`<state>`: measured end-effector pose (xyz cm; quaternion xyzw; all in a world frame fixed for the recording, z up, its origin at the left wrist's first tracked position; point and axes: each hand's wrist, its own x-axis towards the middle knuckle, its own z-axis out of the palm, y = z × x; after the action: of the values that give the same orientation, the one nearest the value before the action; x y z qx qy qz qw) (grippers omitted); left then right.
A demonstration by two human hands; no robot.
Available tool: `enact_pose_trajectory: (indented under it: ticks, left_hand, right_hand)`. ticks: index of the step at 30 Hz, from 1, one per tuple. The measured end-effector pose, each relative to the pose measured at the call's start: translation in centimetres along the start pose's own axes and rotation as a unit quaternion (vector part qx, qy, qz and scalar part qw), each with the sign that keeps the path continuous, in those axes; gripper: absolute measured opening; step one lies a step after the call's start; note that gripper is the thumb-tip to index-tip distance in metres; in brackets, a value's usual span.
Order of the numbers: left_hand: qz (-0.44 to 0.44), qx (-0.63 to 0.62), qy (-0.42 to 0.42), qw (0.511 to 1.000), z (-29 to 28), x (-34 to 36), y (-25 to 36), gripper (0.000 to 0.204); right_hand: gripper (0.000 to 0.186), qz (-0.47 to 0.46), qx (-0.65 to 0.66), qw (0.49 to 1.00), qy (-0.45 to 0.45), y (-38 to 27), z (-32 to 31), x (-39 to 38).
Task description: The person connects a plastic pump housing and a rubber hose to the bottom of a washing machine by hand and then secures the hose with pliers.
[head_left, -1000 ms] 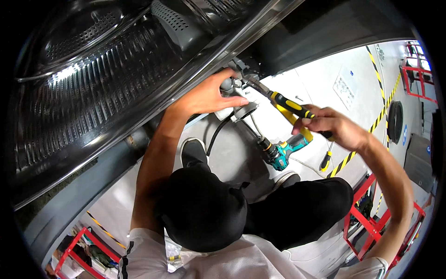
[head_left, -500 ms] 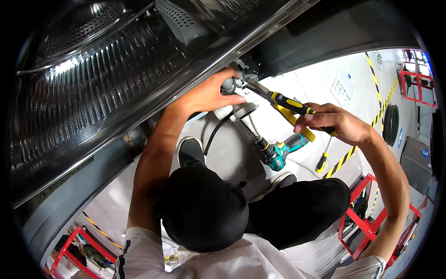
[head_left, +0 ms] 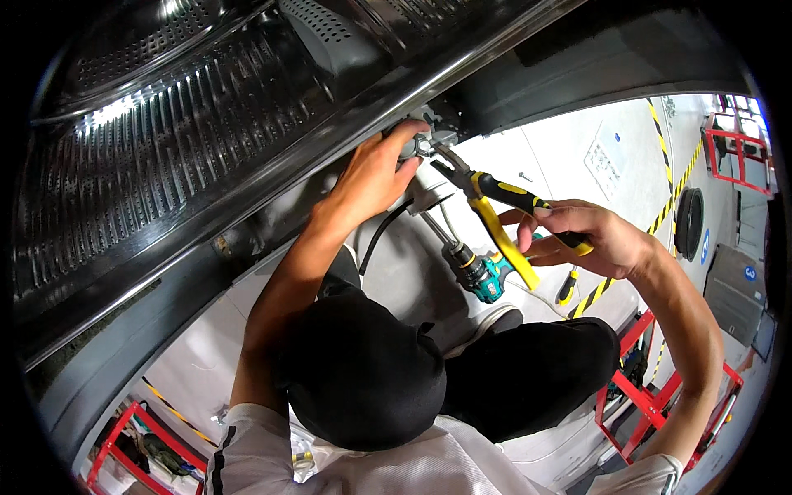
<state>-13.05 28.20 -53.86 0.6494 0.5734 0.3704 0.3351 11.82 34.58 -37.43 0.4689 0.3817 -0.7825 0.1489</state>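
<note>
My left hand (head_left: 373,180) reaches under the edge of a ribbed metal drum (head_left: 206,157). Its thumb and fingers close round a grey rounded fitting (head_left: 407,149) with a shiny metal nut (head_left: 424,146) on its end. In my right hand (head_left: 601,235) is a pair of pliers (head_left: 477,186) with black and yellow handles. The handles are spread and the jaws stand apart, just to the right of the nut. Whether the jaws touch the nut is too small to tell. Below the hands a teal and black cordless drill (head_left: 485,279) lies on the floor.
A yellow and black screwdriver (head_left: 568,286) lies beyond the drill, and a small screw (head_left: 526,176) is on the pale floor. A dark hose (head_left: 378,235) curves below my left hand. Red metal frames (head_left: 639,404) stand at the right. Striped tape (head_left: 660,214) crosses the floor.
The pliers have drawn back slightly from the nut and their handles have spread wider. My left thumb has moved in closer to the fitting. The small screw on the floor now shows.
</note>
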Motion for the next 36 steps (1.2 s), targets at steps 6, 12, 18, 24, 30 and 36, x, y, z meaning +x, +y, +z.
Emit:
enact_pose_trajectory:
  ticks: [6, 12, 18, 24, 30, 36]
  left_hand:
    - [0.019, -0.076, 0.016, 0.997, 0.4, 0.1, -0.1, 0.048]
    - [0.014, -0.085, -0.016, 0.996, -0.1, 0.2, 0.1, 0.063]
    - [-0.008, -0.070, -0.012, 0.997, 0.0, 0.1, 0.3, 0.070]
    - [-0.001, -0.095, -0.017, 0.995, 0.1, 0.2, 0.0, 0.070]
    - [0.002, -0.101, -0.051, 0.994, -0.4, 0.1, 0.1, 0.071]
    - [0.022, -0.138, -0.063, 0.988, -0.5, 0.0, -0.3, 0.067]
  right_hand:
    - [0.037, 0.004, 0.046, 0.999, -0.027, -1.1, 1.5, 0.8]
    - [0.036, -0.007, 0.058, 0.998, -0.018, -2.7, 1.9, 1.1]
    - [0.047, 0.036, 0.014, 0.999, 0.002, -4.0, 3.3, 1.1]
    - [0.046, 0.034, 0.023, 0.999, 0.001, -3.3, 3.4, 0.5]
    - [0.042, 0.021, 0.040, 0.999, 0.003, -4.1, 4.3, 0.7]
    - [0.038, 0.024, 0.056, 0.998, 0.012, -4.3, 3.6, 0.4]
